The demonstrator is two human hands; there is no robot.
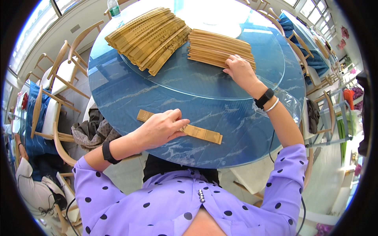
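Observation:
A long, flat gold paper sleeve (201,133) with dark print lies slantwise on the near part of the blue table. My left hand (163,126) is closed over its middle, thumb and fingers pinched together, hiding that part. Farther off, my right hand (241,70) rests at the near right end of a row of slim tan wooden sticks (216,46), its bent fingers on one of them. Whether that stick is lifted, I cannot tell. To the left of the row lies a large fanned pile of similar gold sleeves (147,37), overlapping one another.
The round table has a blue marbled cover (118,92) and a raised glass turntable (177,88). Clear crumpled plastic (285,106) lies by my right forearm. A bottle (113,8) stands at the far left. Wooden chairs (59,74) surround the table, one with a checked garment (94,128).

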